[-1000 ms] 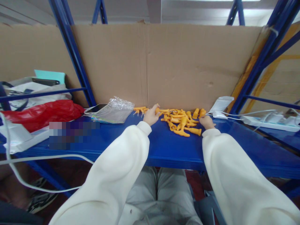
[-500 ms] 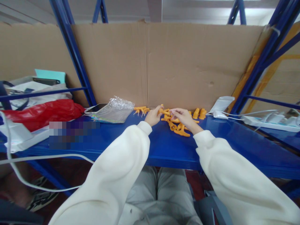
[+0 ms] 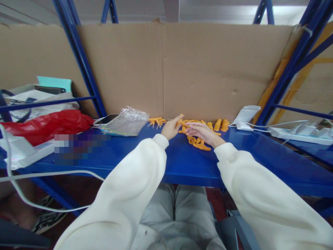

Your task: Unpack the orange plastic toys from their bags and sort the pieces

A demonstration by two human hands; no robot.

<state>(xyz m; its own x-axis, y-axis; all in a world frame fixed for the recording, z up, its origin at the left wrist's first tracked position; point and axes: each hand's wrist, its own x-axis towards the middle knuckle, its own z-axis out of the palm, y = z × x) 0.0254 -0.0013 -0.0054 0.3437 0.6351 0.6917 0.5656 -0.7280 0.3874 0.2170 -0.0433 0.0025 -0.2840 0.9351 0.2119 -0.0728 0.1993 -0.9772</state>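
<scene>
Blue tabletop (image 3: 182,163), orange pieces (image 3: 202,146) beside fingers (image 3: 194,127)

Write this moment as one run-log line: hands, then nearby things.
left hand: holding orange piece; right hand: fingers extended, over orange pile; rightward: two upright orange pieces; behind: cardboard

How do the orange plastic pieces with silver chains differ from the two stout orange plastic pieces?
Orange plastic pieces with silver chains lie left of the left hand; the two stout orange plastic pieces sit right of the right hand. The chained ones look slim and spreading, the stout ones compact and upright. Both rest on the blue tabletop.
</scene>
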